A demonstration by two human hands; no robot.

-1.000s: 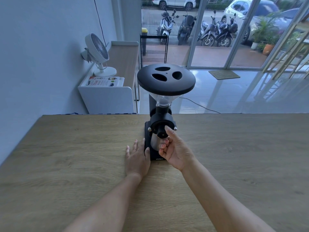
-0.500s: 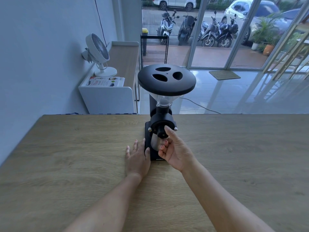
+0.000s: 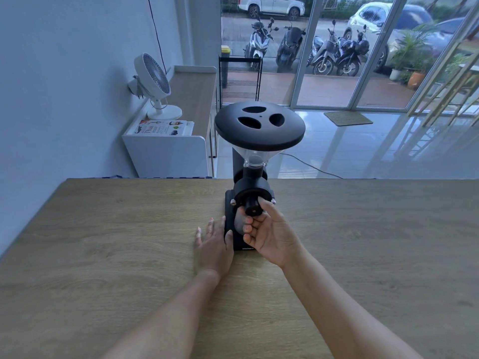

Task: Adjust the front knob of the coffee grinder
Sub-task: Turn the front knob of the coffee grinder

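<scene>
Standing near the far edge of the long pale wooden table (image 3: 103,255), the black coffee grinder (image 3: 252,187) with its clear funnel hopper and wide black three-holed lid (image 3: 259,125) faces the person. The small round black front knob (image 3: 252,207) sits low on the grinder's round front housing, between two small silver screws. The right hand (image 3: 272,234) is pinched on this knob: the thumb lies along the knob's right side, and the tips of the curled fingers (image 3: 248,221) meet it from below and from the left (the exact contact under the knob is partly hidden by the fingers themselves). The left hand (image 3: 213,244) lies flat and palm down on the table just left of the grinder's black base, fingers spread loosely and holding nothing, with the thumb resting against the base's left edge.

Beyond the table, a white desk fan (image 3: 155,84) stands on a low white cabinet (image 3: 166,154) beside a printed magazine (image 3: 166,126). Through the glass doors, several parked motorbikes (image 3: 311,50) and cars show outside.
</scene>
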